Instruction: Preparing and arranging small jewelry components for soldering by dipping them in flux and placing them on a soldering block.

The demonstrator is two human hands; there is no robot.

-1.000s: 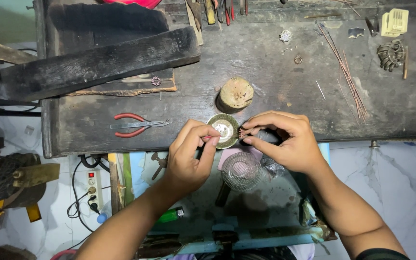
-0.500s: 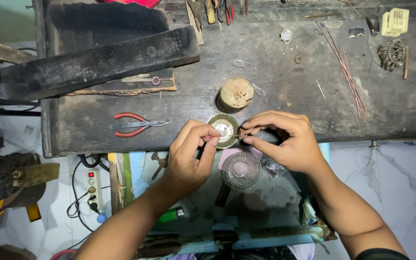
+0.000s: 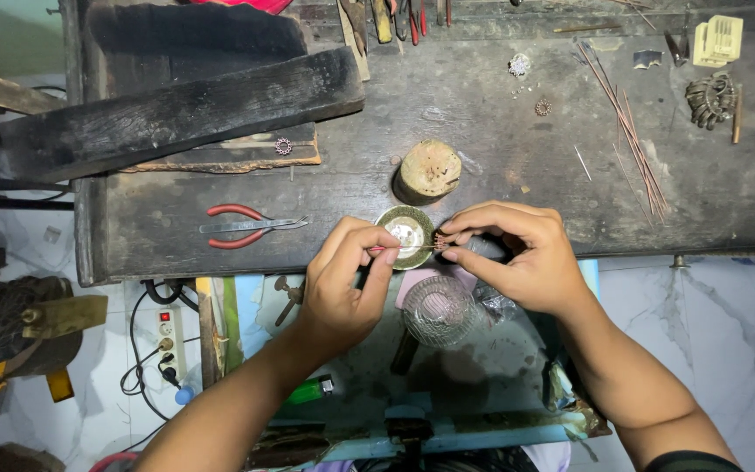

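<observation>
At the near edge of a dark wooden workbench [image 3: 500, 166], both my hands meet over a small round brass dish [image 3: 406, 236]. My left hand [image 3: 342, 280] pinches a thin tool whose tip reaches toward the dish. My right hand [image 3: 517, 253] pinches a tiny copper-coloured filigree piece [image 3: 440, 242] between thumb and forefinger, right beside the dish's rim. A short wooden stump [image 3: 428, 171] stands just behind the dish.
Red-handled pliers [image 3: 242, 225] lie left of the hands. A thick black beam [image 3: 176, 109] crosses the bench's left part. Copper wires [image 3: 626, 131], small ornaments [image 3: 542, 107] and tools lie farther back. A clear plastic cup [image 3: 437, 308], green lighter [image 3: 308, 391] and power strip [image 3: 166, 336] sit below.
</observation>
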